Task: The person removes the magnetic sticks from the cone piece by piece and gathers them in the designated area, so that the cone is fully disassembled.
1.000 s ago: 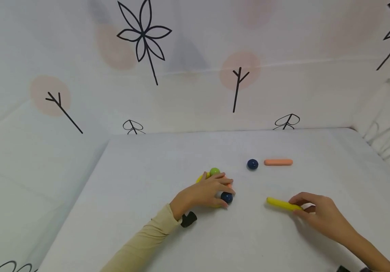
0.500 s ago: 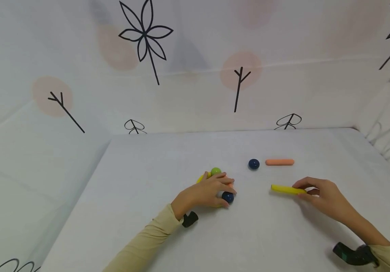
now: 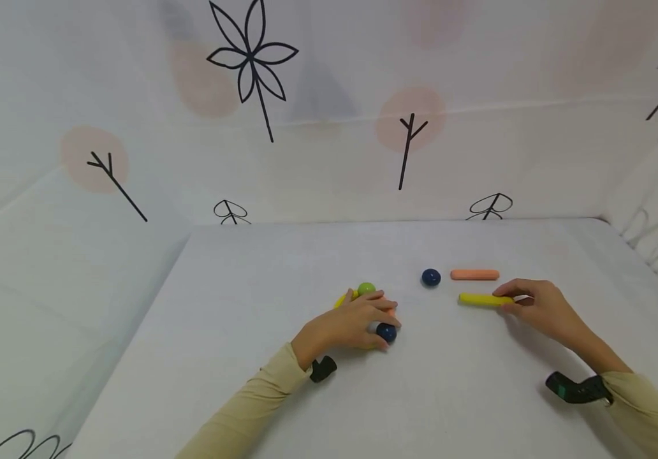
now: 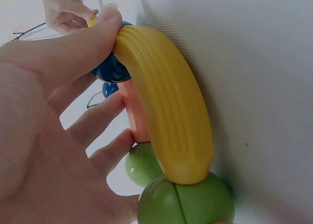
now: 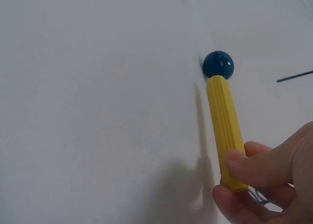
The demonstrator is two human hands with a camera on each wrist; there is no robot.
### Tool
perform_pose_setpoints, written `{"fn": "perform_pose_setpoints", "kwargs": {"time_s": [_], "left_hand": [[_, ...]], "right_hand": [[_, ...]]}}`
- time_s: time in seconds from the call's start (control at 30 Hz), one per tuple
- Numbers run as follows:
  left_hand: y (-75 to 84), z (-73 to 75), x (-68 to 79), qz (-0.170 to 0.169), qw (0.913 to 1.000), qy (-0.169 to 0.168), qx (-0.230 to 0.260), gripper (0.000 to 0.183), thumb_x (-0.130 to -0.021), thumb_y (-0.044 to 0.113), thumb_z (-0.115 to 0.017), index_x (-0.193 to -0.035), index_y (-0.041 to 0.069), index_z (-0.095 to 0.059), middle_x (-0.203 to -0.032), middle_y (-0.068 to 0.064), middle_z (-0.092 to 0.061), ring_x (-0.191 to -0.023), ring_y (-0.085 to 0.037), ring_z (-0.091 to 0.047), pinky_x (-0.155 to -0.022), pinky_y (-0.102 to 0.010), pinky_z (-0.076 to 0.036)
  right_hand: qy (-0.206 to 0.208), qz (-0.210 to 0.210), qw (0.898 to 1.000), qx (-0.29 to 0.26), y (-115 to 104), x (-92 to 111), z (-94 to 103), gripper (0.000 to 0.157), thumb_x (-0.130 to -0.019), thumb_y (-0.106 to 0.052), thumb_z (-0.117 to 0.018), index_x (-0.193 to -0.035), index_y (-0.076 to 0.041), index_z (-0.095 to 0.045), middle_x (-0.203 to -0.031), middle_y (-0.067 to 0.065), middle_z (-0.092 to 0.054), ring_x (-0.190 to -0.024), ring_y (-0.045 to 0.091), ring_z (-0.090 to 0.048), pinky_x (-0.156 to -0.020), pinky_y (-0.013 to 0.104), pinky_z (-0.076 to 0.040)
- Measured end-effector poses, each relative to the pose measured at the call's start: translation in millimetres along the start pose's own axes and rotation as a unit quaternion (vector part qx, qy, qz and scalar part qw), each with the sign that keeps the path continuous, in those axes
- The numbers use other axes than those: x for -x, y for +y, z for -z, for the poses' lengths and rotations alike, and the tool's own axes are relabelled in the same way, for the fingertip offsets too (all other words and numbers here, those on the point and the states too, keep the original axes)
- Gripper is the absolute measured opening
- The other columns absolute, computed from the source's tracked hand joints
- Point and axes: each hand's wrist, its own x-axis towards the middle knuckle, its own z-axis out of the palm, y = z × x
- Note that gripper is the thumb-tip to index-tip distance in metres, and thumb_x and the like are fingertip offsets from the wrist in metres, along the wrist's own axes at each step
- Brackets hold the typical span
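Observation:
My right hand (image 3: 544,313) pinches a straight yellow toy stick (image 3: 478,299) by its right end, thumb against fingers. The stick is held over the table, just in front of a loose orange stick (image 3: 475,275) and a dark blue ball (image 3: 431,277). In the head view, a gap parts its free tip from that ball. My left hand (image 3: 346,324) holds a joined ball-and-stick build. The left wrist view shows its curved yellow piece (image 4: 171,106), orange stick (image 4: 134,111) and green balls (image 4: 186,199). The left thumb presses on its blue ball (image 4: 111,70); part of the build is hidden.
A white table (image 3: 248,268) lies under everything, backed by a pale cloth (image 3: 329,172) with plant drawings. Black wrist devices sit at the left cuff (image 3: 323,368) and the right cuff (image 3: 576,387).
My right hand has moved away from me with the yellow stick, up to the loose orange stick, and the yellow stick has turned level. The left hand stays on the build.

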Motion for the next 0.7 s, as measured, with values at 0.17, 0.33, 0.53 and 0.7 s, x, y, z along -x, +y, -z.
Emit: {"fn": "perform_pose_setpoints", "kwargs": {"time_s": [0.17,0.33,0.53,0.7], "left_hand": [[-0.7,-0.6,-0.3,-0.001,1.0,0.003,0.004,0.041,-0.085,0.04,-0.069,-0.125,0.031,-0.063,-0.147,0.006,-0.038,-0.142,-0.018,-0.017,-0.105,-0.065,-0.013],[0.3,0.2,-2.1,-0.001,1.0,0.002,0.003,0.041,-0.085,0.04,-0.069,-0.124,0.031,-0.063,-0.148,0.006,-0.038,-0.142,-0.018,-0.017,-0.105,-0.065,-0.014],[0.9,2.8,-2.6,0.003,0.9999,-0.014,0.002,0.041,-0.086,0.038,-0.069,-0.126,0.031,-0.062,-0.148,0.006,-0.037,-0.143,-0.018,-0.015,-0.105,-0.065,-0.013],[1.3,8.1,-3.5,0.014,0.9989,-0.046,-0.004,0.041,-0.088,0.032,-0.068,-0.128,0.033,-0.06,-0.149,0.009,-0.035,-0.143,-0.016,-0.013,-0.106,-0.064,-0.013]], "right_hand": [[-0.005,-0.02,1.0,0.003,4,-9,-4.0,0.021,-0.078,0.006,-0.069,-0.099,0.003,-0.069,-0.105,0.025,-0.063,-0.094,0.038,-0.058,-0.07,0.038,-0.054],[-0.004,-0.04,0.999,0.01,4,-11,-7.0,0.021,-0.08,0.003,-0.069,-0.101,0.004,-0.068,-0.109,0.029,-0.06,-0.097,0.041,-0.056,-0.073,0.044,-0.053],[0.004,-0.041,0.999,0.012,2,-13,-9.8,0.021,-0.079,0.005,-0.069,-0.099,0.005,-0.068,-0.11,0.03,-0.059,-0.097,0.043,-0.056,-0.074,0.049,-0.052],[0.006,-0.038,0.999,0.012,3,-15,-12.2,0.02,-0.078,0.007,-0.069,-0.098,0.004,-0.068,-0.109,0.03,-0.06,-0.097,0.043,-0.055,-0.075,0.051,-0.051]]}}
